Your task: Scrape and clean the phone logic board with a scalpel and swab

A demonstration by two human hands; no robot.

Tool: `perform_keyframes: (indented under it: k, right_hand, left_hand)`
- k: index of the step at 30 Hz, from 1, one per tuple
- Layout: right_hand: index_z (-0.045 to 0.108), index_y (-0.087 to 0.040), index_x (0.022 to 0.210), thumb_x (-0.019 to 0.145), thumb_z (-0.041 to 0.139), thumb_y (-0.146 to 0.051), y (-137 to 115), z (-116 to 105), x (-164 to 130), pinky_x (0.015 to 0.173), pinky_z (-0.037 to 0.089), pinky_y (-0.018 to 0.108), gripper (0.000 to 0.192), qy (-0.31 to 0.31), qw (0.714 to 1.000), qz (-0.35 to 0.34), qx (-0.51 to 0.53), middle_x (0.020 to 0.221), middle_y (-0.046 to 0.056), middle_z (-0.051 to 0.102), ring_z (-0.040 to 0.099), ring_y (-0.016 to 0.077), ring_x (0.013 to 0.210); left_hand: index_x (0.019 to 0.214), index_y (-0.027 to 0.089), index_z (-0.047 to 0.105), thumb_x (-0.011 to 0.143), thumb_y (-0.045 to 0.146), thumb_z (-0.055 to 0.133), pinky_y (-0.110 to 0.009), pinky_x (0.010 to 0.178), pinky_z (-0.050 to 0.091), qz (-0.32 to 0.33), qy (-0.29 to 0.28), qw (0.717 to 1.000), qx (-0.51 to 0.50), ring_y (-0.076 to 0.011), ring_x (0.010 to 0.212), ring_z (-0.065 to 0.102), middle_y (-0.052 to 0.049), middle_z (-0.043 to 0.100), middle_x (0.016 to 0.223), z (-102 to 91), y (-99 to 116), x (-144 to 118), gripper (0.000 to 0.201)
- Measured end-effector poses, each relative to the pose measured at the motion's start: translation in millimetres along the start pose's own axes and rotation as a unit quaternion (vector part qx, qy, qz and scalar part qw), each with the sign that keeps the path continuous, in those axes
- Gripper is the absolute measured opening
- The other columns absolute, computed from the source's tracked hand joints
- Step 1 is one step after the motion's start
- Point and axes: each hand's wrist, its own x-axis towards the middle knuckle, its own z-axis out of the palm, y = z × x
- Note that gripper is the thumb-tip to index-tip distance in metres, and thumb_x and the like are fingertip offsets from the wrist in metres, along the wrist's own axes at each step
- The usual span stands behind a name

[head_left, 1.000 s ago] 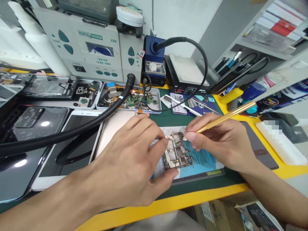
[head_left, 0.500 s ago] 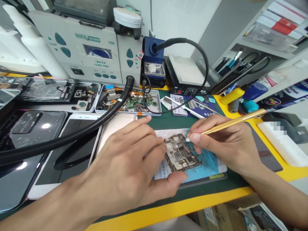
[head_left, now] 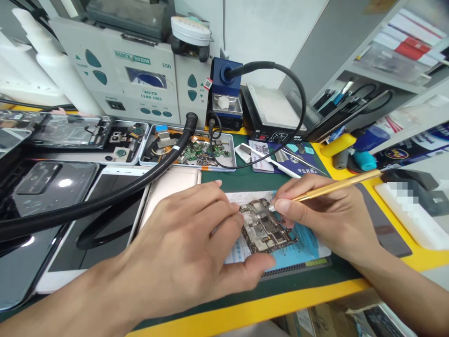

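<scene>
Between both hands, circuit board (head_left: 264,229); right hand (head_left: 326,217) grip pinches gold tool (head_left: 336,186), left hand (head_left: 191,248) apparently steadying.

Brushed golden metal tool (head_left: 336,186); matt green mat (head_left: 245,175); glossy glass phones (head_left: 42,187).

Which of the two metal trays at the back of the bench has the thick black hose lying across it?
The right metal tray, filled with small green circuit boards. The thick black hose crosses its left end; the left metal tray, holding camera parts, is clear of it.
</scene>
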Motion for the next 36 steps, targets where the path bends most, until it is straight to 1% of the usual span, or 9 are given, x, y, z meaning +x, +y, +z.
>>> perform_keyframes:
  k: [6,9,11,15,19,21,24,31,36]
  right_hand:
    - [0.077,-0.022,0.080,0.086,0.088,-0.027,1,0,-1,0.044,0.057,0.023,0.013,0.000,0.999,-0.022,-0.027,0.073,0.002,0.075,0.065,0.0127,0.050]
    - [0.076,-0.025,0.083,0.087,0.082,-0.016,1,0,-4,0.053,0.062,0.029,0.012,0.012,0.991,-0.103,-0.086,0.075,0.002,0.076,0.072,0.0183,0.064]
    - [0.076,-0.027,0.089,0.086,0.079,-0.010,-1,-1,-9,0.063,0.064,0.033,0.017,0.011,0.968,-0.182,-0.169,0.079,0.002,0.078,0.076,0.0217,0.075]
    - [0.076,-0.026,0.104,0.085,0.078,-0.009,-6,-11,-27,0.065,0.066,0.034,0.026,-0.051,0.883,-0.313,-0.346,0.092,0.004,0.083,0.078,0.0227,0.074]
    - [0.075,-0.029,0.127,0.098,0.065,-0.017,-5,-14,-49,0.078,0.069,0.037,0.033,-0.118,0.852,-0.291,-0.419,0.111,0.004,0.083,0.081,0.0272,0.091]
    - [0.074,-0.030,0.130,0.104,0.057,-0.021,0,-7,-57,0.081,0.069,0.038,0.032,-0.076,0.863,-0.295,-0.402,0.109,0.004,0.084,0.081,0.0280,0.094]
    - [0.075,-0.030,0.129,0.103,0.057,-0.018,6,4,-60,0.083,0.070,0.040,0.034,-0.040,0.857,-0.309,-0.410,0.107,0.005,0.084,0.081,0.0291,0.098]
    - [0.079,-0.028,0.120,0.103,0.064,-0.020,2,-3,-44,0.083,0.071,0.041,0.024,-0.133,0.825,-0.365,-0.412,0.111,0.006,0.084,0.081,0.0281,0.098]
    - [0.080,-0.027,0.117,0.104,0.065,-0.032,-13,-3,-40,0.085,0.071,0.040,0.020,-0.161,0.822,-0.321,-0.443,0.110,0.008,0.083,0.081,0.0292,0.098]
  left_hand:
    - [0.081,0.011,0.075,0.096,0.042,0.075,-0.051,0.063,0.067,-0.005,-0.006,1.000,-0.007,-0.0294,0.074,0.074,-0.011,0.079,0.084,0.2,0,-1,0.034]
    - [0.080,0.013,0.074,0.095,0.042,0.074,-0.051,0.065,0.067,-0.009,-0.009,1.000,-0.009,-0.0287,0.075,0.073,-0.011,0.078,0.084,-0.3,0,-2,0.033]
    - [0.078,0.015,0.073,0.095,0.043,0.073,-0.050,0.064,0.067,-0.012,-0.013,1.000,-0.005,-0.0292,0.078,0.073,-0.011,0.078,0.085,-0.7,1,-2,0.033]
    - [0.075,0.015,0.071,0.095,0.042,0.072,-0.052,0.061,0.065,-0.013,-0.023,1.000,0.000,-0.0322,0.082,0.072,-0.013,0.077,0.087,-0.3,2,-4,0.033]
    - [0.079,0.014,0.073,0.096,0.041,0.070,-0.055,0.062,0.063,-0.019,-0.038,0.999,-0.009,-0.0348,0.084,0.071,-0.014,0.076,0.087,1.0,3,-6,0.032]
    - [0.083,0.012,0.074,0.096,0.039,0.069,-0.056,0.063,0.062,-0.031,-0.044,0.998,-0.014,-0.0366,0.087,0.071,-0.015,0.075,0.088,0.9,4,-6,0.031]
    - [0.090,0.011,0.076,0.097,0.039,0.069,-0.058,0.066,0.062,-0.045,-0.053,0.997,-0.016,-0.0381,0.091,0.070,-0.015,0.074,0.091,-0.3,6,-6,0.030]
    - [0.098,0.012,0.072,0.096,0.040,0.072,-0.057,0.078,0.061,-0.088,-0.069,0.993,-0.029,-0.0347,0.097,0.066,-0.014,0.071,0.095,0.7,8,-7,0.028]
    - [0.093,0.015,0.066,0.094,0.042,0.072,-0.054,0.077,0.060,-0.099,-0.054,0.994,-0.012,-0.0344,0.099,0.066,-0.013,0.070,0.098,2.1,11,-11,0.027]
